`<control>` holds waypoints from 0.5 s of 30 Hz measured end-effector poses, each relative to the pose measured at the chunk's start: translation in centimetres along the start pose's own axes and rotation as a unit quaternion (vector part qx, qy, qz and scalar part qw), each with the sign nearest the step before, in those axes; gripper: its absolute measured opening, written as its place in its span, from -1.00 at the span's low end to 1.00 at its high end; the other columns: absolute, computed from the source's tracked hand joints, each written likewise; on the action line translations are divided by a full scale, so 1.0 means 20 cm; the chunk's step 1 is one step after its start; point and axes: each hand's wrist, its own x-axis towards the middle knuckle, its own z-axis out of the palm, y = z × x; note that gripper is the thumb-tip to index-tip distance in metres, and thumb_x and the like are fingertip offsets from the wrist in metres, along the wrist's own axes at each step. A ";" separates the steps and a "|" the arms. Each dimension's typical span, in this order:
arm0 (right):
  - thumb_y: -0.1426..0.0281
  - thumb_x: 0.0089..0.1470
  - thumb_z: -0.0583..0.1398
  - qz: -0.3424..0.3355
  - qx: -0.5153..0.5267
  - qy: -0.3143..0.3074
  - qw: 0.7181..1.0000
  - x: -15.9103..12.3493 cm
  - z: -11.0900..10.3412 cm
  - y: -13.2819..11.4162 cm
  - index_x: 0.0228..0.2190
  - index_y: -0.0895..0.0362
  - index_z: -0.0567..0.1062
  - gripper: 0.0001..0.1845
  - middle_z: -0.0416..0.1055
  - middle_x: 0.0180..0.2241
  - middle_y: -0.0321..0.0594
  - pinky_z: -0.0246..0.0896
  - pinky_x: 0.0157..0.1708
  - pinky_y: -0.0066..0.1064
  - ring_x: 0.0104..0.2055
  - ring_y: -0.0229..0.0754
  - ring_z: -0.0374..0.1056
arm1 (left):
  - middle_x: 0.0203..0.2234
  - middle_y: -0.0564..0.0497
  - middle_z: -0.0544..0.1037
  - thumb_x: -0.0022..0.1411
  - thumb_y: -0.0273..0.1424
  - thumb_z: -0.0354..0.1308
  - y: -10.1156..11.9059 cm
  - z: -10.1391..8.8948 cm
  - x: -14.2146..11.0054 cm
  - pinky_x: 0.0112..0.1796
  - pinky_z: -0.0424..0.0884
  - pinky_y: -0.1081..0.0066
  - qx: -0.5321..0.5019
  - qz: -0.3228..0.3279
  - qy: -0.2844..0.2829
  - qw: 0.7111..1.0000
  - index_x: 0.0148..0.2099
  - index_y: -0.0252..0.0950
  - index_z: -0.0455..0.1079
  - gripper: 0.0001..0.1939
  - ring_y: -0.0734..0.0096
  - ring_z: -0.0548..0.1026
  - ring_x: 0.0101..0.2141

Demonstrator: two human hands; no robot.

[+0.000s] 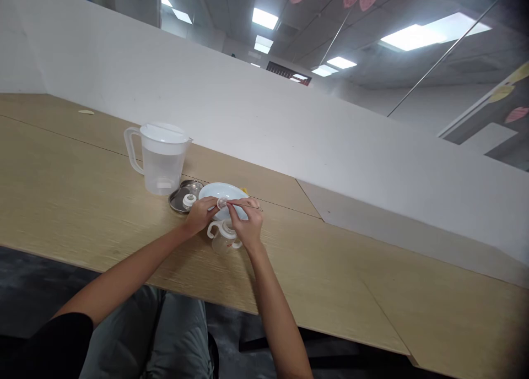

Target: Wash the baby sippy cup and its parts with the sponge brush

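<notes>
My left hand [200,215] is closed on a small clear round piece [222,203], perhaps a bottle nipple, held over a pale blue-white bowl [217,189]. My right hand [248,223] pinches a thin rod-like tool [243,205], its tip at the clear piece; its exact kind is too small to tell. Just below the hands stands a clear baby bottle [223,243] with white handles and no top on it, partly covered by my right hand. Left of the bowl, a metal kidney dish [177,201] holds a white bottle collar [189,200].
A lidded plastic pitcher [163,167] with clear liquid stands behind the dish. Something small and yellow [244,191] shows behind the bowl. A pale flat scrap [86,112] lies at the far left. The wooden table [322,280] meets a white wall [268,128] with glass above.
</notes>
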 end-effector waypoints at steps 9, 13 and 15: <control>0.31 0.13 0.23 0.021 -0.006 -0.040 0.999 0.00 -0.01 0.03 -0.41 0.02 0.58 -0.87 0.58 -0.38 -0.28 0.24 -0.11 -0.24 -0.29 -0.17 0.44 | -0.29 -0.07 0.62 0.39 -0.25 -0.02 -0.01 0.00 -0.01 -0.20 0.47 0.34 0.035 0.039 0.005 0.999 -0.18 -0.27 0.51 -0.69 0.32 0.56 -0.24; 0.28 0.11 0.23 0.048 0.013 -0.062 0.997 0.00 -0.01 0.04 -0.41 0.01 0.58 -0.87 0.57 -0.38 -0.26 0.27 -0.10 -0.22 -0.27 -0.15 0.44 | -0.29 -0.05 0.62 0.39 -0.26 -0.01 -0.03 0.01 -0.01 -0.20 0.46 0.35 0.040 0.033 -0.007 0.999 -0.17 -0.25 0.52 -0.70 0.33 0.55 -0.25; 0.26 0.11 0.24 0.050 0.034 -0.062 0.996 0.00 -0.01 0.03 -0.37 0.01 0.59 -0.87 0.57 -0.36 -0.25 0.30 -0.10 -0.22 -0.26 -0.15 0.44 | -0.29 -0.06 0.62 0.38 -0.25 -0.01 -0.03 0.01 -0.01 -0.21 0.46 0.34 0.041 0.026 -0.008 0.999 -0.18 -0.25 0.53 -0.70 0.32 0.55 -0.25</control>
